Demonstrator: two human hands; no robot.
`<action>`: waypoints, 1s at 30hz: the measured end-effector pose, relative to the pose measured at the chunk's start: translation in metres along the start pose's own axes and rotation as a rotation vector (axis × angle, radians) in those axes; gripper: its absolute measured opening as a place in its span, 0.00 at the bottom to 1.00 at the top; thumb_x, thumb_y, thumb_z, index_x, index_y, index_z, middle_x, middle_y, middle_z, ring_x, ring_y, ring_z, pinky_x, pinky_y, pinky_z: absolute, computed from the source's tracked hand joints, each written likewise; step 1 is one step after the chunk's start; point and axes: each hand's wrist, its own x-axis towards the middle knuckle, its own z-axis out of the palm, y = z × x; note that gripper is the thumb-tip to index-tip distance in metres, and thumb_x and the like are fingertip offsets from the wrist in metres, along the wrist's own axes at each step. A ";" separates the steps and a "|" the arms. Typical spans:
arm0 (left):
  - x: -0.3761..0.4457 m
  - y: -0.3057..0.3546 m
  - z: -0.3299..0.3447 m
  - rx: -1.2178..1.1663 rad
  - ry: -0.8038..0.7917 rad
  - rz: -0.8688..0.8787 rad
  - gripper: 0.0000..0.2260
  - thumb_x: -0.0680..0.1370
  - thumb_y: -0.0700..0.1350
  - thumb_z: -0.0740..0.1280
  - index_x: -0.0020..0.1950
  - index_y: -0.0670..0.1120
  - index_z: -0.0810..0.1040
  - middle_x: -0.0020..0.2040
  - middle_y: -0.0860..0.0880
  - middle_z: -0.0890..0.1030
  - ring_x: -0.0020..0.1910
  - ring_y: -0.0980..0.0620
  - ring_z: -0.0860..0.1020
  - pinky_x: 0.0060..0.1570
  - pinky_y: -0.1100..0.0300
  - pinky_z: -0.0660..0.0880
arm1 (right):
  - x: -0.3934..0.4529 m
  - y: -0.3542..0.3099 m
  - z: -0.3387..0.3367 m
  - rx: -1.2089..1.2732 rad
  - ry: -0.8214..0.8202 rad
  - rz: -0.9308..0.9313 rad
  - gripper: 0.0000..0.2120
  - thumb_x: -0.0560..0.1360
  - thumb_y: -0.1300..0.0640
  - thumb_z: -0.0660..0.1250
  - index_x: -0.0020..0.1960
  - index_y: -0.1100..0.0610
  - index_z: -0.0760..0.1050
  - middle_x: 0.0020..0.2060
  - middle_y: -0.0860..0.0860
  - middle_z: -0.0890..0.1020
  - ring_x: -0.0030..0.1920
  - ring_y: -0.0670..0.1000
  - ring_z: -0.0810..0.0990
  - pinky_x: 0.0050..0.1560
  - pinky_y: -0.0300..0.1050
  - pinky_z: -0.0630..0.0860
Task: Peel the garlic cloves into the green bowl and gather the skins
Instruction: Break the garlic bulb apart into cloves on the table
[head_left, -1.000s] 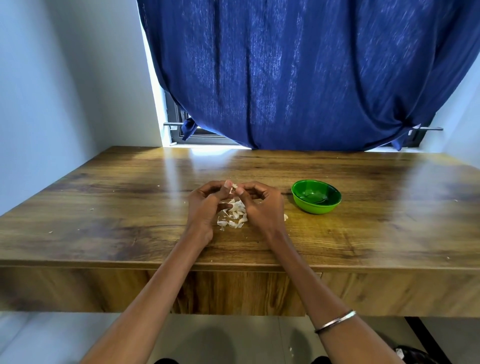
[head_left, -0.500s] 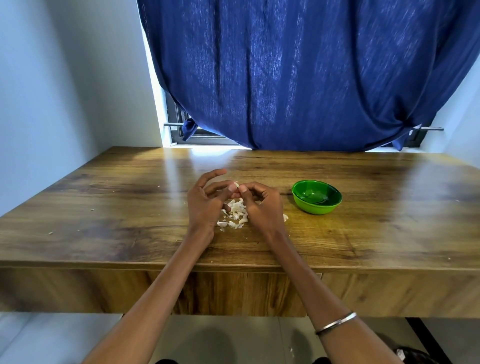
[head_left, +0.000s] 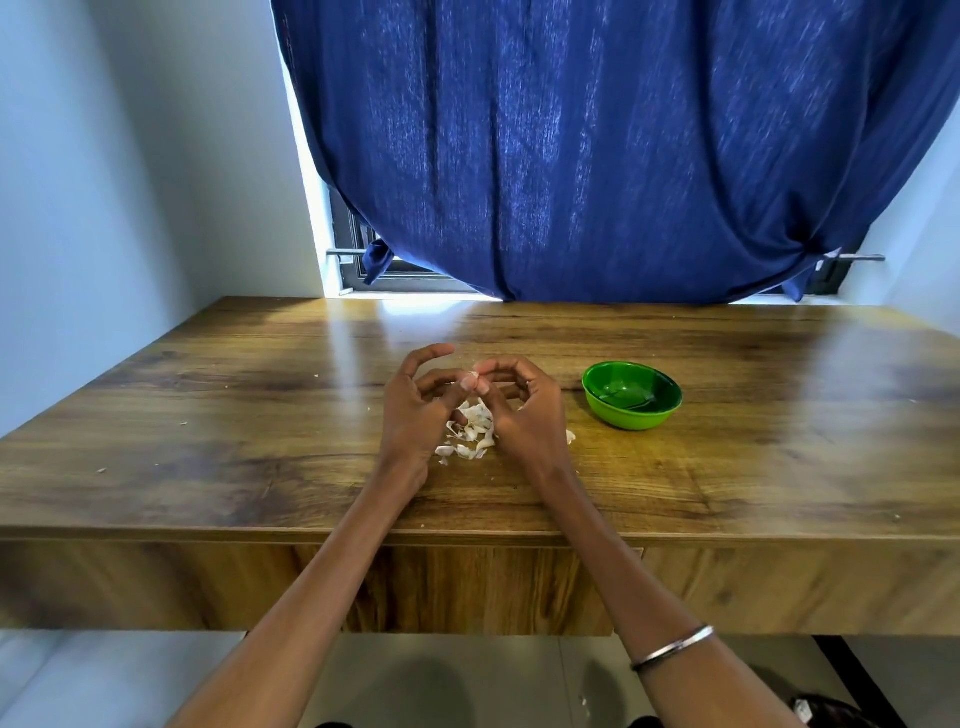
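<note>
A small pale garlic clove (head_left: 471, 380) is pinched between the fingertips of both hands above the wooden table (head_left: 208, 441). My left hand (head_left: 415, 410) holds it with thumb and middle fingers, its index finger lifted. My right hand (head_left: 524, 410) pinches the clove from the right with curled fingers. Below and between the hands lies a heap of white garlic pieces and skins (head_left: 470, 431). The green bowl (head_left: 631, 395) stands to the right of my right hand; what it holds is not clear.
One white bit (head_left: 570, 436) lies just right of my right wrist. Small skin flakes (head_left: 101, 470) dot the table's left side. A blue curtain (head_left: 597, 156) hangs behind the far edge. The table's front edge runs under my forearms.
My left index finger has lifted away from the clove. Both hands stay at the same spot over the heap, still working the clove.
</note>
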 end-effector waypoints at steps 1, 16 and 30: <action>0.000 0.000 0.000 -0.013 -0.016 -0.016 0.28 0.68 0.47 0.78 0.66 0.44 0.76 0.49 0.42 0.86 0.44 0.48 0.84 0.37 0.58 0.79 | 0.000 0.000 0.000 -0.002 -0.003 -0.008 0.06 0.75 0.62 0.74 0.51 0.54 0.82 0.46 0.45 0.85 0.48 0.45 0.83 0.49 0.42 0.81; 0.002 -0.003 -0.004 -0.042 -0.016 -0.098 0.20 0.72 0.40 0.76 0.63 0.44 0.79 0.48 0.42 0.87 0.44 0.51 0.84 0.41 0.60 0.79 | 0.002 0.004 0.000 0.060 -0.095 0.101 0.10 0.78 0.63 0.71 0.57 0.53 0.80 0.48 0.52 0.84 0.45 0.54 0.83 0.35 0.43 0.79; -0.001 0.003 -0.003 0.026 -0.059 -0.186 0.16 0.73 0.36 0.76 0.58 0.43 0.79 0.45 0.46 0.87 0.42 0.51 0.85 0.39 0.60 0.81 | 0.001 0.001 -0.003 0.005 -0.128 0.074 0.10 0.74 0.64 0.74 0.54 0.55 0.81 0.47 0.56 0.83 0.42 0.45 0.77 0.43 0.33 0.75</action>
